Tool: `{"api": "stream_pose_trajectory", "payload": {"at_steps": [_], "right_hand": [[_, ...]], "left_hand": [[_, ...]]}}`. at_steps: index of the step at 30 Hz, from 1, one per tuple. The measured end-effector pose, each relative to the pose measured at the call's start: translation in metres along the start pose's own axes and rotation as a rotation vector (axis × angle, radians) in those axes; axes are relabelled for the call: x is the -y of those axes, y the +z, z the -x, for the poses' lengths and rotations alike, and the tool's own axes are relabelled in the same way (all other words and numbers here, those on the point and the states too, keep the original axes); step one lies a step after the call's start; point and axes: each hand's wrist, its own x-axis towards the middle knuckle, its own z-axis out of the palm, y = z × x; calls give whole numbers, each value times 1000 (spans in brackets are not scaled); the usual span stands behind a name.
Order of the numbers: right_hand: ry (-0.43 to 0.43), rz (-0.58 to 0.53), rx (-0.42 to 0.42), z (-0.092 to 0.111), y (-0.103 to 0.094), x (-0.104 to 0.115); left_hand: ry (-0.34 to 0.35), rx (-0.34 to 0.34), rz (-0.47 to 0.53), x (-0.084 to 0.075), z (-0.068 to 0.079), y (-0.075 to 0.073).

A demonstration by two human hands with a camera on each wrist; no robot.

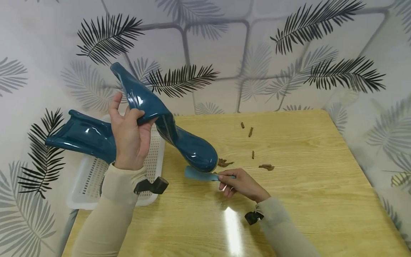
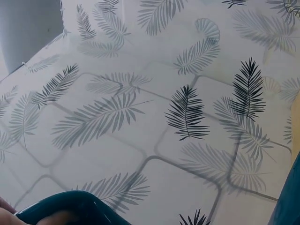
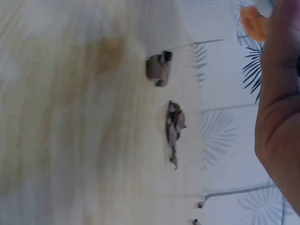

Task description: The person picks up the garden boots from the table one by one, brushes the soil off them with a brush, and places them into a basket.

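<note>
My left hand (image 1: 130,137) grips a glossy dark teal rubber boot (image 1: 197,151) by its creased, folded shaft, thumb on the near side. The boot slants down to the right, toe low over the table and shaft top raised to the upper left. Parts of the boot (image 2: 70,206) show along the lower edge of the left wrist view. In my right hand (image 1: 239,184), fingers and thumb pinch the thin handle of a light blue tool (image 1: 199,174) with a long flat head. That head lies just below the boot's toe, overlapping its underside in the head view.
A second teal boot (image 1: 88,134) lies across a white plastic basket (image 1: 157,150) at the left. Brown clumps (image 1: 266,167) and several short brown bits (image 1: 250,131) are scattered on the wood-grain table (image 1: 305,142). Leaf-patterned sheeting (image 1: 218,46) surrounds the table.
</note>
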Motion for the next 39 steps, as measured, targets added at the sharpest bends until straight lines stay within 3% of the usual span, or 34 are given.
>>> {"api": "stream_pose_trajectory", "payload": {"at_steps": [4,9,12,19,26,29,34,39], "right_hand": [[-36,-1,-91,-3,-2,6],[-45,-144,-268,-2,-14,4],[-51,-194,-322,2,-22,3],[-32,-191,-361,9,-28,3],[-21,-202,-392,15,-32,-2],[-18,-208,-405,16,-34,-4],[-23,-203,-426,19,-37,-7],[-20,-192,-427,24,-40,-11]], "left_hand": [[-35,11,-15,-1,4,0],[-74,48,-61,0,5,-2],[-76,57,-80,0,5,-3],[-91,88,-117,-13,3,-7],[-83,101,-238,-34,-5,-24],[-62,81,-291,-42,-10,-31],[-25,22,-296,-58,-21,-41],[9,-75,-289,-75,-29,-55]]}}
